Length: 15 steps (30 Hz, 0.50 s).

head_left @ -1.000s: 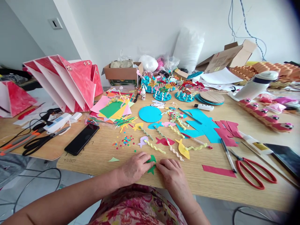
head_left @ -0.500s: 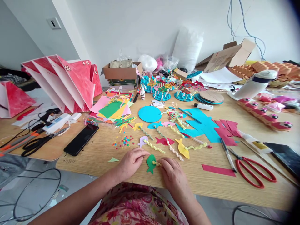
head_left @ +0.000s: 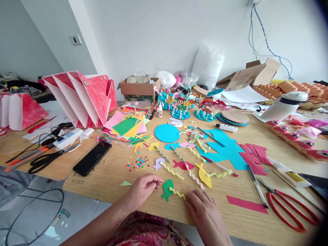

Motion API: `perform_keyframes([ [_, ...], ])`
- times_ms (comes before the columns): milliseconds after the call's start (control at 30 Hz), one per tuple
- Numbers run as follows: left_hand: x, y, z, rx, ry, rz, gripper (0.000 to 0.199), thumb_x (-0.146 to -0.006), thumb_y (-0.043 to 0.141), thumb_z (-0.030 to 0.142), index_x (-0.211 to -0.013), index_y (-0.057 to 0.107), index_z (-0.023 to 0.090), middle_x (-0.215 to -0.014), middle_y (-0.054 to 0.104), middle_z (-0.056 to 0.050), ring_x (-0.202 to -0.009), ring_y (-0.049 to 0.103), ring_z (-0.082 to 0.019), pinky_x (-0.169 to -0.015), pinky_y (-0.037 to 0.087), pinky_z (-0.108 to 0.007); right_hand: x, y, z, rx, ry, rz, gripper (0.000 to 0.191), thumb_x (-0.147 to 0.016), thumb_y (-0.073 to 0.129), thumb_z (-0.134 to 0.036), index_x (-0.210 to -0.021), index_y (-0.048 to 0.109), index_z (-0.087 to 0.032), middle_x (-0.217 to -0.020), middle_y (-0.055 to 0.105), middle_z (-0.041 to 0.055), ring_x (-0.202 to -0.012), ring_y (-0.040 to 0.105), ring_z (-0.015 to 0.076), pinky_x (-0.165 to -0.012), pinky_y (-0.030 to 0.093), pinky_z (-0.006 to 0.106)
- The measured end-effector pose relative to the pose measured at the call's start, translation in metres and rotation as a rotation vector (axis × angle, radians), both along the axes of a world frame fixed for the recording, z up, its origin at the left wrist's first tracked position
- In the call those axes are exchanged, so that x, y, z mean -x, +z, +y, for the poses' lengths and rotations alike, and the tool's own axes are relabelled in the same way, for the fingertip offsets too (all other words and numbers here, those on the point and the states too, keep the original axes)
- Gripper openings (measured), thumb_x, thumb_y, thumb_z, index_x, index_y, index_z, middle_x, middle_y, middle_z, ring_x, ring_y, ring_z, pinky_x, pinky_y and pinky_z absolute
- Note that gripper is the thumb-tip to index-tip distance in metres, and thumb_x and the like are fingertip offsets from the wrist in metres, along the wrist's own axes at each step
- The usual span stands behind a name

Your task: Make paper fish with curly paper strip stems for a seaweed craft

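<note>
A small green paper fish (head_left: 167, 190) lies on the table in front of me. A pale yellow wavy strip (head_left: 177, 193) is attached to it and runs right, under my fingers. My right hand (head_left: 205, 208) has its bent fingers closed over the strip's far end, which they hide. Just left of the fish, my left hand (head_left: 146, 188) is loosely curled, with thumb and forefinger slightly apart and nothing visible in it. Beyond the hands lie more paper fish with wavy strips: a lilac fish (head_left: 159, 164), a crimson fish (head_left: 183, 165) and a yellow fish (head_left: 204, 175).
Red-handled scissors (head_left: 287, 208), a pen (head_left: 257, 186) and a red paper strip (head_left: 247, 204) lie to the right. On the left are a phone (head_left: 92, 159) and black scissors (head_left: 48, 159). Farther back are a blue disc (head_left: 167, 133) and finished fish models (head_left: 180, 111).
My right hand has slid right along the wavy strip, showing more of it. My left hand has drawn slightly away from the green fish. The whole view has shifted a little.
</note>
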State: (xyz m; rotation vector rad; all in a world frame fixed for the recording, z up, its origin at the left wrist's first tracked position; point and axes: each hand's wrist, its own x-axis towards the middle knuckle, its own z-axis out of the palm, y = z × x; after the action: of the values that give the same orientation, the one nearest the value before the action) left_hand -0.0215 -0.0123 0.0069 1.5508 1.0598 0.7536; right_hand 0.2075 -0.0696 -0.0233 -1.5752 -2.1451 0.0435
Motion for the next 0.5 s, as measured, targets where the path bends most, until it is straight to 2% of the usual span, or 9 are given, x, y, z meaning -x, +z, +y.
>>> perform_keyframes([
  [100,0.001,0.000,0.000,0.001,0.026,-0.006,0.021,-0.078,0.046,0.018,-0.086,0.065,0.014,-0.074,0.063,-0.002,-0.070,0.058,-0.012,-0.067,0.047,-0.023,0.000,-0.003,0.001,0.030,0.050,0.005,0.015,-0.087,0.045,-0.024,-0.078,0.057,-0.025,-0.073,0.060,-0.0001,-0.068,0.057,0.0144,-0.061,0.039,0.025],
  [267,0.005,-0.002,-0.001,0.047,0.046,-0.040,0.019,-0.077,0.047,0.019,-0.083,0.064,0.014,-0.073,0.062,-0.002,-0.069,0.057,-0.013,-0.068,0.047,-0.025,0.007,-0.004,-0.005,0.073,-0.018,0.077,0.030,-0.092,0.032,-0.030,-0.073,0.056,-0.024,-0.071,0.058,0.0014,-0.069,0.055,0.0164,-0.064,0.039,0.029],
  [400,0.008,-0.004,0.000,0.071,0.055,-0.062,0.019,-0.075,0.047,0.019,-0.082,0.063,0.014,-0.070,0.060,-0.002,-0.070,0.057,-0.013,-0.068,0.046,-0.025,0.007,-0.002,-0.012,0.036,0.008,0.105,0.033,-0.092,0.030,-0.033,-0.073,0.055,-0.024,-0.069,0.057,0.0019,-0.066,0.054,0.0159,-0.063,0.040,0.028],
  [500,0.009,-0.006,0.002,0.075,0.066,-0.076,0.019,-0.073,0.047,0.019,-0.081,0.063,0.014,-0.070,0.060,-0.002,-0.069,0.056,-0.013,-0.065,0.046,-0.023,0.004,0.006,-0.015,-0.001,0.032,0.127,0.031,-0.092,0.032,-0.032,-0.073,0.055,-0.024,-0.068,0.058,0.0019,-0.063,0.055,0.0149,-0.061,0.041,0.027],
])
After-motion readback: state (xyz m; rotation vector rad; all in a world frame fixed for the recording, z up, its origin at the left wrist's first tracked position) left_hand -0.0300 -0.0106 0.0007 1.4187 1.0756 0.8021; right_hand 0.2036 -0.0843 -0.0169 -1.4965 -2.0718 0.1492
